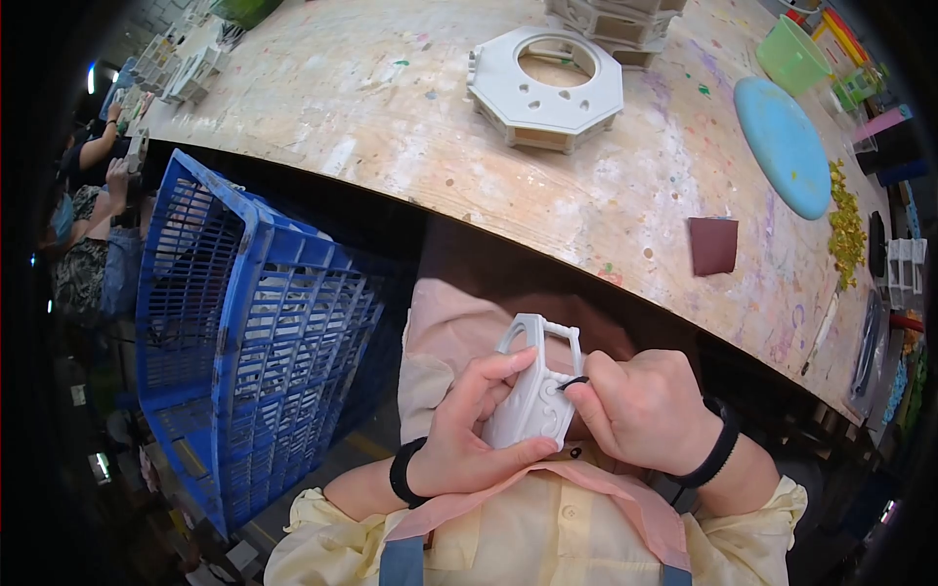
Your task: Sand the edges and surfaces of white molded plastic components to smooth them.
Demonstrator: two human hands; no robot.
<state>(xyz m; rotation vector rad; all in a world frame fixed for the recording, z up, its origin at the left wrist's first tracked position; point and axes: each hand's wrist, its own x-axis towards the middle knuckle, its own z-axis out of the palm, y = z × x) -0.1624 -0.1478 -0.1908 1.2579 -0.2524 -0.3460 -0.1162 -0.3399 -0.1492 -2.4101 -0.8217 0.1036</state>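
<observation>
My left hand (476, 415) grips a white moulded piece (535, 405) with raised scrolls on its side and small posts around an open frame. It is held tilted over my lap. My right hand (650, 405) is closed in a pinch round a thin tool with a dark, curved tip (573, 382). That tip meets the piece by one of its posts. Most of the tool is hidden inside my fist, so its kind cannot be made out. A larger octagonal off-white piece (496, 73) with a round opening rests on the table ahead.
The paint-marked wooden table (391, 117) has its near edge just beyond my lap. A maroon square of sandpaper-like sheet (713, 246), a blue oval disc (782, 146) and a green cup (792, 56) lie to the right. A blue crate (249, 361) stands left. Another person's hand (117, 176) shows far left.
</observation>
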